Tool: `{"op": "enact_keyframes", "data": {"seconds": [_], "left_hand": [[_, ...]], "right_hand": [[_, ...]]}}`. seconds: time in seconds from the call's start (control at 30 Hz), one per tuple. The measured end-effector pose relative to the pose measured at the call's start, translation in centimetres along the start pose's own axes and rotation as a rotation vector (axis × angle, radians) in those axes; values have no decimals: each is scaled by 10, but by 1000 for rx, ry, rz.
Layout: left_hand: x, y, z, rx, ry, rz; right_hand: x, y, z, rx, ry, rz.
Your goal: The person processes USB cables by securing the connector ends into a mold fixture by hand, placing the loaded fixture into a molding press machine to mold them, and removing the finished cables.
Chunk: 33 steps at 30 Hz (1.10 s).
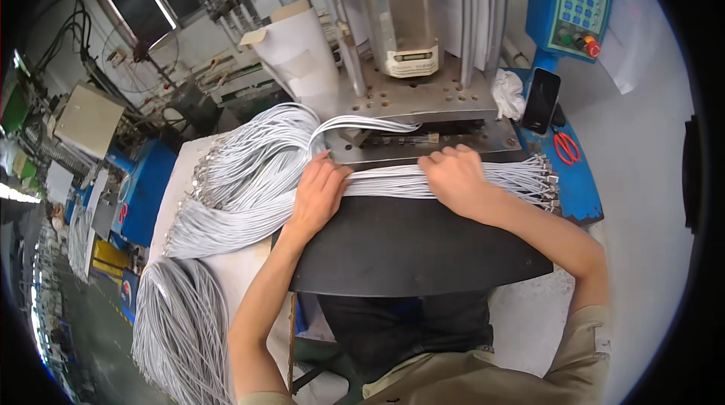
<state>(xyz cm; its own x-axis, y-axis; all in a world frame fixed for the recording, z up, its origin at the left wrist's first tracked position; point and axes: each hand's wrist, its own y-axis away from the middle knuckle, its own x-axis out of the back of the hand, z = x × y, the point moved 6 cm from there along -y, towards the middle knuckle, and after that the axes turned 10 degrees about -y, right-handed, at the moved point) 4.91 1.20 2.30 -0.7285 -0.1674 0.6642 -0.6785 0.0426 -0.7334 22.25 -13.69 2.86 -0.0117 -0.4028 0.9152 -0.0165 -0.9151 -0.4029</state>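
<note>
A bundle of white cables (389, 181) lies across the black work plate in front of the press. My left hand (320, 189) is closed over the bundle's left part, where the cables bend away to the left. Farther right, my right hand (453, 175) grips the same bundle with curled fingers. The cables' metal connector ends (549, 182) stick out to the right, past that hand. Behind my hands is the press's metal die (423, 139), with a few white cables (370, 123) reaching onto it from the left.
A large heap of white cables (257, 148) covers the table to the left, and a grey bundle (181, 322) hangs at its front. On the right are a phone (541, 100), red-handled scissors (566, 147) and a blue control box (578, 8). The black plate (423, 250) has a curved near edge.
</note>
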Motion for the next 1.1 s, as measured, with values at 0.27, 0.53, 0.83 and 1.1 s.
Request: {"op": "enact_keyframes", "data": {"seconds": [0.27, 0.53, 0.83, 1.1], "left_hand": [[-2, 0, 27, 38, 39, 2], [0, -2, 31, 44, -11, 90], [0, 5, 32, 114, -25, 104], [-5, 0, 26, 125, -25, 105]], "right_hand": [[53, 48, 32, -75, 34, 120], [70, 94, 58, -187, 49, 152], [119, 109, 46, -179, 100, 316], [135, 127, 51, -214, 223, 396]]}}
